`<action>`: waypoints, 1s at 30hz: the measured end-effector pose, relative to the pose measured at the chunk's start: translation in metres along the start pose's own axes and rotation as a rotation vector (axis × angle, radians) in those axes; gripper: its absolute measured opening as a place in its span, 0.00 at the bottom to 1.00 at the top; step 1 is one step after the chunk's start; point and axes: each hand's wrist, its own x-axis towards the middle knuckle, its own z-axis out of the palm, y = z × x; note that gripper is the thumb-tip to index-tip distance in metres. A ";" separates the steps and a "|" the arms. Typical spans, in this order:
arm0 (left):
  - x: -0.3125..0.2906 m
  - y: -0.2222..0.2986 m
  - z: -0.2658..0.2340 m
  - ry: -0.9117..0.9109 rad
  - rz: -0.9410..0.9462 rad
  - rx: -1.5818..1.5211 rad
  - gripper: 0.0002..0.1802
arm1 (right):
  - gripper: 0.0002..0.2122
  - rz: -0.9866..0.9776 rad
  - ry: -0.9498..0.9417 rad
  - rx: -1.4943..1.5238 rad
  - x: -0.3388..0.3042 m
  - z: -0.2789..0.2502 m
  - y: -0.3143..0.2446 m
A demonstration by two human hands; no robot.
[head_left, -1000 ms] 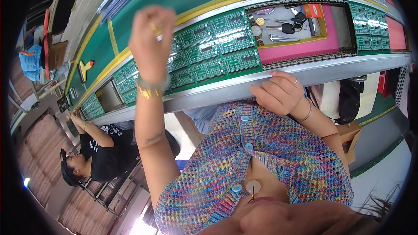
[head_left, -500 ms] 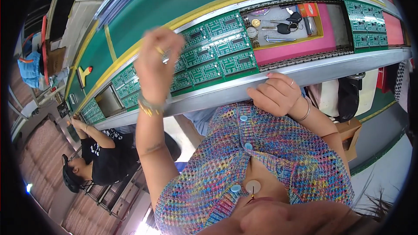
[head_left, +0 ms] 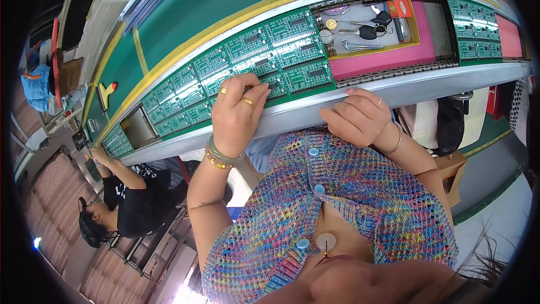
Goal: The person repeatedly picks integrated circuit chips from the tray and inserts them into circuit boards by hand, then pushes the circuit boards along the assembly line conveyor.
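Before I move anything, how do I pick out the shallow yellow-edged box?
Find the long silver metal rail crossing the view. Beyond it, right of the green circuit boards at the left hand, a gap shows a pink sheet bordering the box. Unlike the flat boards either side, it holds black-headed keys.

You wear this wide fisheye as the left of two head cameras, and it faces down over your sweater [head_left: 332, 163]. Your left hand [head_left: 235, 118] and right hand [head_left: 358, 117] sit close below it, around mid-view; the metal rail [head_left: 427, 85] bows across, and a co-worker [head_left: 138, 208] appears farther off, toward the left rim.
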 end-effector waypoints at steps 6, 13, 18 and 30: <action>-0.002 0.000 0.000 -0.027 0.042 0.048 0.11 | 0.09 0.000 0.008 0.000 0.000 -0.001 0.000; -0.004 0.010 -0.005 -0.085 0.189 0.215 0.07 | 0.09 0.003 0.009 0.011 0.002 -0.002 -0.001; 0.057 -0.032 -0.020 0.132 0.002 0.080 0.06 | 0.08 0.013 0.010 -0.011 -0.001 -0.001 0.001; 0.127 -0.117 -0.001 0.182 -0.075 0.157 0.07 | 0.07 -0.003 0.016 -0.016 -0.001 0.002 -0.001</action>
